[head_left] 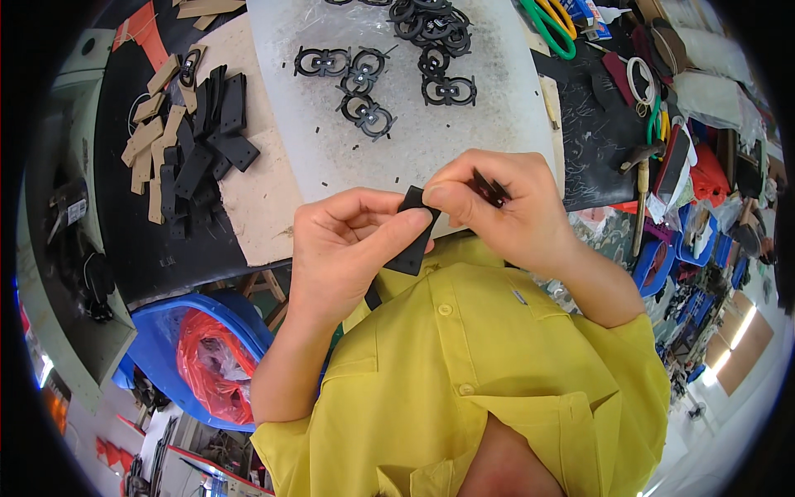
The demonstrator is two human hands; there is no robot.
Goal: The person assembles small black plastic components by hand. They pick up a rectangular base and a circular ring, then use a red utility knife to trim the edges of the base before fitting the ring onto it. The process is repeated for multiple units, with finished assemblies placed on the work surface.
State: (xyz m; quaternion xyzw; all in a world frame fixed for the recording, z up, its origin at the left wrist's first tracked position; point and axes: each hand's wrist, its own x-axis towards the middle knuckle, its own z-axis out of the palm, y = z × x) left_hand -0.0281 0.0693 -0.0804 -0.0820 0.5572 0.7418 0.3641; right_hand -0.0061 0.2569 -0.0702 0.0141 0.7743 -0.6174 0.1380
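Observation:
In front of my chest, my left hand is closed on a flat black strip, with the thumb lying across its face. Small holes show near the strip's lower end. My right hand meets the strip's upper end with thumb and forefinger pinched together. Its curled fingers also hold some thin, dark, pointed pieces with a reddish tint, whose kind I cannot make out. Whatever sits between the right fingertips is hidden. Beyond the hands, several black ring-shaped fittings lie on a white sheet.
Black strips and tan strips are heaped at the left. More ring fittings pile up at the far middle. A hammer lies at the right edge. Below the table's left side stands a blue bin with a red bag inside.

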